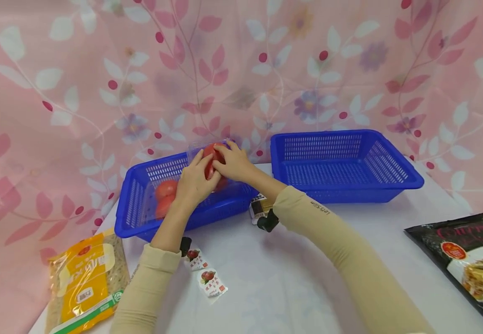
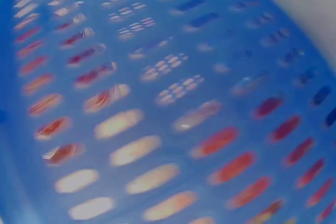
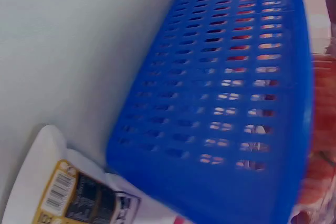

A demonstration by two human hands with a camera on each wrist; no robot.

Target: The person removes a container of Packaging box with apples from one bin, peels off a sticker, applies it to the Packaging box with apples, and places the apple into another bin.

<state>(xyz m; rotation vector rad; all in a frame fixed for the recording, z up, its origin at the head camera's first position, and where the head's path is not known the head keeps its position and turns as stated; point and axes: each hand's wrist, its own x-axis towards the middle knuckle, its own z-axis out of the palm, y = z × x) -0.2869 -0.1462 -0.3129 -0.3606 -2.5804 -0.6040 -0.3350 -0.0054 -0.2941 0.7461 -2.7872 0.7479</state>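
Note:
My left hand (image 1: 197,183) and my right hand (image 1: 234,162) meet over the right part of the left blue basket (image 1: 220,208). Between them they hold a red tomato (image 1: 213,150), with fingers curled at its sides; the hands hide part of it. Clear plastic shows behind the tomato, and more red lies below it. Further left in the basket sit other tomatoes (image 1: 166,189). The left wrist view is filled by the slotted basket wall (image 2: 157,150), with red showing through. In the right wrist view, red tomato (image 3: 323,103) appears past the basket rim.
Another blue basket (image 1: 341,195) stands to the right. A yellow grain bag (image 1: 84,283) lies at front left, a black food packet (image 1: 462,250) at far right. Fruit stickers (image 1: 212,282) lie on the table. A white labelled container (image 3: 58,187) is beside the left basket.

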